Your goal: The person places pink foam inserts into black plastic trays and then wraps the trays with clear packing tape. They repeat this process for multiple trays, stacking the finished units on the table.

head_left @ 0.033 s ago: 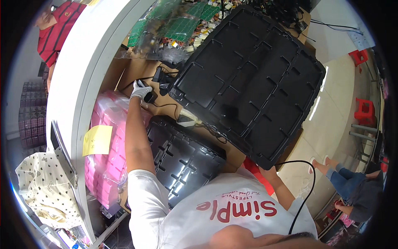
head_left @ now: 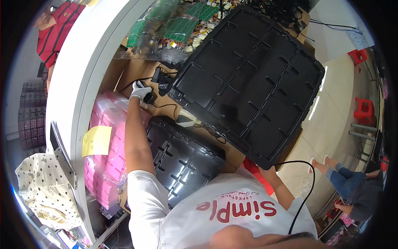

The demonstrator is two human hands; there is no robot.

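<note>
My left hand (head_left: 141,91), in a white glove, reaches into the cardboard box (head_left: 132,72) and is closed around a black block with a cord (head_left: 149,98). Beside it lie more black plugs and cables (head_left: 159,76). A large black plastic tray (head_left: 248,83) with moulded ribs is tilted across the box. At its near right corner is my right hand (head_left: 268,171), gripping the edge; the fingers are hidden beneath the rim. A second, glossy black tray (head_left: 182,159) stands close in front of my body, right of my left forearm.
Pink trays in clear wrap (head_left: 105,166) with a yellow note (head_left: 96,141) stand left of my arm, beside a white partition (head_left: 70,95). Green circuit boards (head_left: 182,23) and small connectors lie at the back. Red stools (head_left: 364,111) and another person (head_left: 352,182) are at right.
</note>
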